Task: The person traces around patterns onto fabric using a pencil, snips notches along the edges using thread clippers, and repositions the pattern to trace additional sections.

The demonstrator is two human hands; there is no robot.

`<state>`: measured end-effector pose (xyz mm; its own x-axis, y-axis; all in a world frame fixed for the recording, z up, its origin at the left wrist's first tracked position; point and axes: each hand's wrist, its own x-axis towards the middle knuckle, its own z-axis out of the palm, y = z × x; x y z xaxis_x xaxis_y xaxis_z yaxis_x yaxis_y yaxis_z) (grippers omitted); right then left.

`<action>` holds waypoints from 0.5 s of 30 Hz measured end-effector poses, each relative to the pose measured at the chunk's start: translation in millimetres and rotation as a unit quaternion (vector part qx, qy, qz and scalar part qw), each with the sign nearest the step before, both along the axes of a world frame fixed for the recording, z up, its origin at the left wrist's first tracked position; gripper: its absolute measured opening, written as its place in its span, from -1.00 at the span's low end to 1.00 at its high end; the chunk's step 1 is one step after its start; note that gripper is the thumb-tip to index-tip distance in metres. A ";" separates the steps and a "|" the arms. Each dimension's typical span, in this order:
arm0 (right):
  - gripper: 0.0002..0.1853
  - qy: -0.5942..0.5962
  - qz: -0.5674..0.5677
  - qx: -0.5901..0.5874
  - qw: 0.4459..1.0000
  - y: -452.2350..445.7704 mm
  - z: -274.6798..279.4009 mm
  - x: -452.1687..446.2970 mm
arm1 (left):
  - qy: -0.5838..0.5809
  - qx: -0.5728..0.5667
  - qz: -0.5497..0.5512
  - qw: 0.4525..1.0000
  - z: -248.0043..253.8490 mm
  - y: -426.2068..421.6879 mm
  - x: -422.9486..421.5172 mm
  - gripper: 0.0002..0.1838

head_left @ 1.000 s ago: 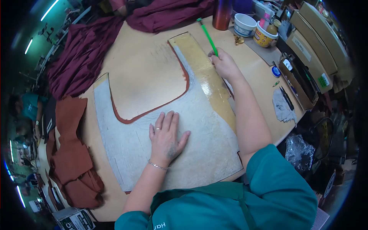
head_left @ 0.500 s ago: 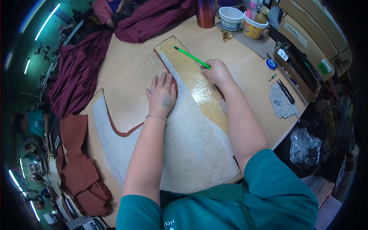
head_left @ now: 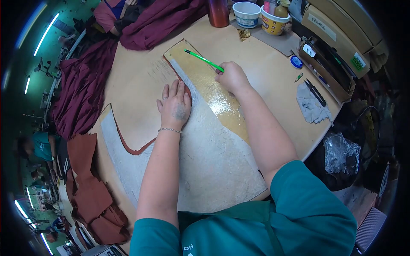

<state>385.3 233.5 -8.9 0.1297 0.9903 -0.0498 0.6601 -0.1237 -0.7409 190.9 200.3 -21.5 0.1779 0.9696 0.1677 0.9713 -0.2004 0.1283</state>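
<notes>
A large worn pattern template [head_left: 213, 166], whitish grey with a shiny yellow strip, lies flat on the table [head_left: 136, 81]. Along its curved inner edge a narrow band of reddish-brown fabric [head_left: 136, 151] shows from beneath. My left hand [head_left: 174, 104] rests flat with fingers stretched out, over the table and the template's inner edge near the strip. My right hand [head_left: 232, 77] is closed around a green pencil [head_left: 203, 59] above the template's outer right edge. The pencil's far end points up and left over the yellow strip; its writing tip is hidden by my fingers.
Reddish-brown fabric pieces [head_left: 92, 179] lie at left, maroon cloth [head_left: 87, 81] behind them. Another person's arm [head_left: 115, 30] shows at the top. Tubs [head_left: 246, 17], a tumbler [head_left: 218, 15] and cardboard boxes [head_left: 329, 32] stand at back right. Black snips [head_left: 315, 91] rest on a crumpled cloth [head_left: 309, 106].
The view has shifted slightly, moving the table's far items up and left. My right hand has moved a little up along the template's outer edge with the pencil; my left hand stays flat.
</notes>
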 end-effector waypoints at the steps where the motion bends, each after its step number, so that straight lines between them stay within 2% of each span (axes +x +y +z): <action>1: -0.78 0.006 0.002 -0.003 1.000 -0.4 0.6 -0.4 | -0.004 -0.006 0.001 1.000 -0.1 0.3 -0.7 -0.54; 5: -0.79 0.012 0.003 -0.013 1.000 -1.5 3.5 0.2 | -0.022 -0.034 0.002 0.999 -1.4 5.7 -3.5 -0.52; 8: -0.79 -0.007 0.001 0.002 1.000 0.4 -0.6 1.0 | -0.125 -0.040 0.015 0.991 2.6 5.8 -2.8 -0.51; 11: -0.84 -0.013 0.001 0.014 1.000 0.9 -2.7 -0.3 | -0.059 -0.047 -0.001 0.997 5.1 2.9 -2.6 -0.51; 15: -0.84 -0.021 0.004 0.028 0.999 3.9 -6.0 -0.8 | -0.104 -0.018 -0.007 0.994 4.8 -9.3 -1.4 -0.58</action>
<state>384.5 237.4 -14.9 0.1230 0.9923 0.0110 0.6908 -0.0777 -0.7188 189.5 191.0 -16.7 0.1570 0.9733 0.1675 0.9200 -0.2058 0.3336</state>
